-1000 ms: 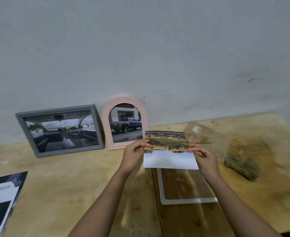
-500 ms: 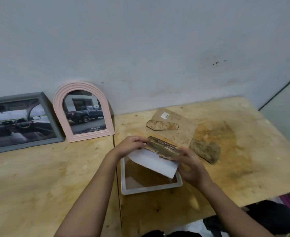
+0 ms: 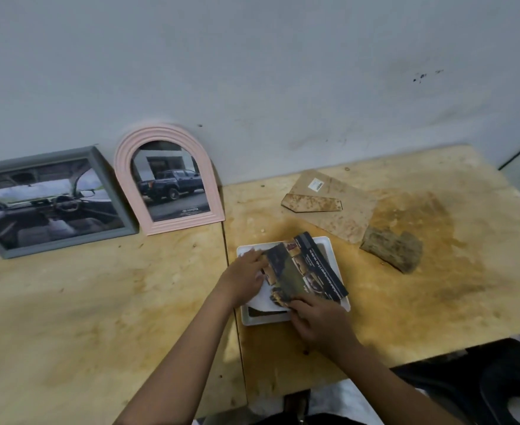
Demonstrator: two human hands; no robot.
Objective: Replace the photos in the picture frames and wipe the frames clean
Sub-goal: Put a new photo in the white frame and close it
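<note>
Plywood table (image 3: 99,317) set against a grey wall. Right grip (image 3: 317,323) is clamped on the near corner of a printed photo (image 3: 301,271). Left grip (image 3: 246,279) rests on the photo's left edge; I cannot tell whether it pinches. White frame (image 3: 329,240) lies flat directly beneath both grips. Backing board (image 3: 338,216) and brown cloth (image 3: 392,248) lie beyond the right grip. Pink arched frame (image 3: 163,131) and grey frame (image 3: 38,161) lean on the wall, left of the left grip.
</note>
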